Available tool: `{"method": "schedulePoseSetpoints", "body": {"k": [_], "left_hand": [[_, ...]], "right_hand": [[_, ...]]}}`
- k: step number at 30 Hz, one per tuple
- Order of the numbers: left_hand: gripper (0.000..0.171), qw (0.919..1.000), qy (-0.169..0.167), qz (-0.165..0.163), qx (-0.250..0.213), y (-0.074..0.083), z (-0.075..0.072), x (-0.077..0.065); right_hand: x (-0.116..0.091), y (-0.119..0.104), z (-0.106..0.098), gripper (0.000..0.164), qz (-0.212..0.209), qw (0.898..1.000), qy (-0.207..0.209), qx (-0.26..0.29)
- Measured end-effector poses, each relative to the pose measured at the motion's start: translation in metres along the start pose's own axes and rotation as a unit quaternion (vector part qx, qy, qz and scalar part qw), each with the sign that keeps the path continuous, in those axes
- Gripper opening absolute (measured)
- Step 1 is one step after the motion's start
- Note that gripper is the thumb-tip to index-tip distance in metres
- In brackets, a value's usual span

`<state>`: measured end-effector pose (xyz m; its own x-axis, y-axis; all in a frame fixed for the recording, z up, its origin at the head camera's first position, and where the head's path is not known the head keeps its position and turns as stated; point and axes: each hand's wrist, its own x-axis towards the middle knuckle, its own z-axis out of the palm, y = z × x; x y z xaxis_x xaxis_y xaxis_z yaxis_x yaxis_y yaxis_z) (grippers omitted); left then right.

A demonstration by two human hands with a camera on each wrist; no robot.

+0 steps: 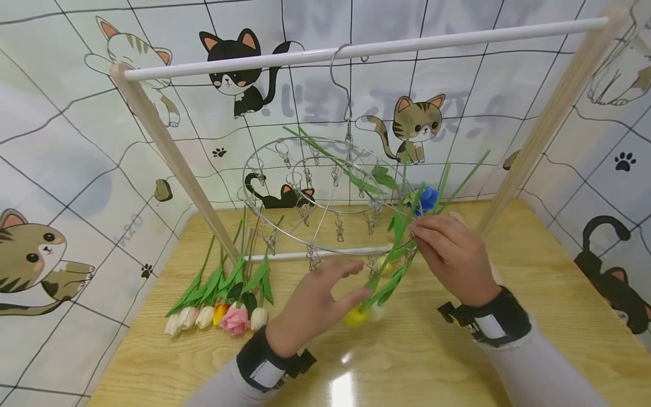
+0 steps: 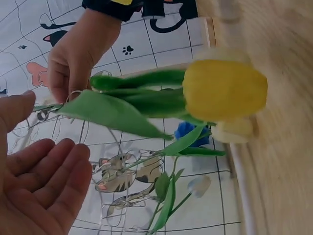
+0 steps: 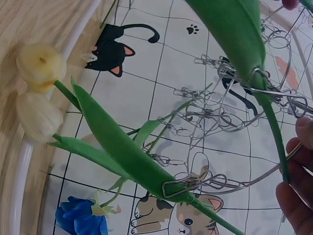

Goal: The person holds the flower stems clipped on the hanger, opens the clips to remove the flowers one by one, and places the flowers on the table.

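A round wire clip hanger [image 1: 325,250] hangs from the white rod, with metal clips around its rings. Fingers of my right hand [image 1: 452,254] pinch the outer ring at its right side, where a green stem [image 3: 279,142] runs against them. A yellow tulip [image 2: 225,92] hangs head down by its leaves from the near right part of the ring. Beside it my left hand [image 1: 320,305] is spread, thumb apart and palm toward the flower, holding nothing. Pale tulips [image 3: 39,117] and a blue flower [image 1: 426,200] also hang from the hanger's right side.
On the wooden table [image 1: 407,362], several white tulips [image 1: 188,317], a yellow-red one and a pink rose [image 1: 235,320] lie at the left. A rack with wooden posts [image 1: 178,158] and a white top rod [image 1: 432,43] stands before a cat-patterned backdrop [image 1: 315,17].
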<state>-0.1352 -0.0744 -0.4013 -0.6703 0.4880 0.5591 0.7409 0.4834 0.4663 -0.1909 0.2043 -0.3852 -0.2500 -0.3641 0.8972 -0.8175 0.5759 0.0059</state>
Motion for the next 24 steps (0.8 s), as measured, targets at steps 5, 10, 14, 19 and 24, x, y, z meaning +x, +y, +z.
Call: {"method": "schedulePoseSetpoints", "body": {"k": [5,10,14,19,24], "left_hand": [[0.044,0.9962,-0.035,-0.058,-0.054,-0.002,0.010,0.000],[0.041,0.9963,-0.018,-0.066,-0.053,-0.003,0.013,0.000],[0.039,0.9966,0.018,-0.055,-0.059,-0.005,0.011,0.000],[0.037,0.9966,0.039,-0.033,-0.065,-0.007,0.011,0.000],[0.037,0.9955,0.052,-0.019,-0.077,-0.009,0.012,0.001]], "right_hand": [[0.001,-0.003,-0.001,0.036,-0.002,1.000,-0.004,-0.018],[0.001,-0.020,0.002,0.034,-0.007,0.999,0.049,0.018],[-0.003,-0.039,0.009,0.029,0.017,0.997,-0.027,0.074],[-0.011,-0.055,0.021,0.029,0.106,0.970,-0.154,0.154],[-0.019,-0.061,0.039,0.031,0.260,0.901,-0.213,0.275]]}}
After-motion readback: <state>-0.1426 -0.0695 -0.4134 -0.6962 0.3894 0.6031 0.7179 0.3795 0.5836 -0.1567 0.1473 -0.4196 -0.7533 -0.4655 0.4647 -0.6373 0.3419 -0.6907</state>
